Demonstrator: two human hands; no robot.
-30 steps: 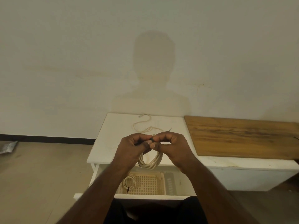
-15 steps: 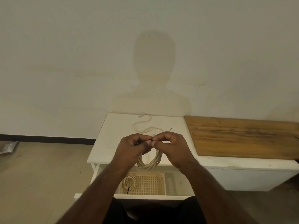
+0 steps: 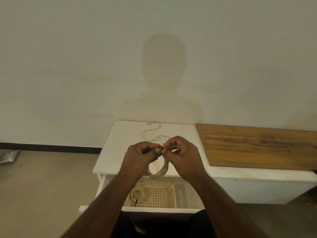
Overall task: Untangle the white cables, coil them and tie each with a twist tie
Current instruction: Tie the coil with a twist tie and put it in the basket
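At the centre of the frame my left hand point(image 3: 142, 156) and right hand point(image 3: 182, 156) pinch a dark twist tie point(image 3: 160, 148) atop the coiled white cable point(image 3: 159, 170), which hangs beneath them.

Dim, warm light is coming from behind the person, throwing a soft head-and-shoulders shadow onto the plain off-white wall point(image 3: 68, 57). The wide lens is bowing the dark baseboard strip point(image 3: 51, 148) at the left edge. Detail is looking soft and slightly grainy throughout, with no glare showing.
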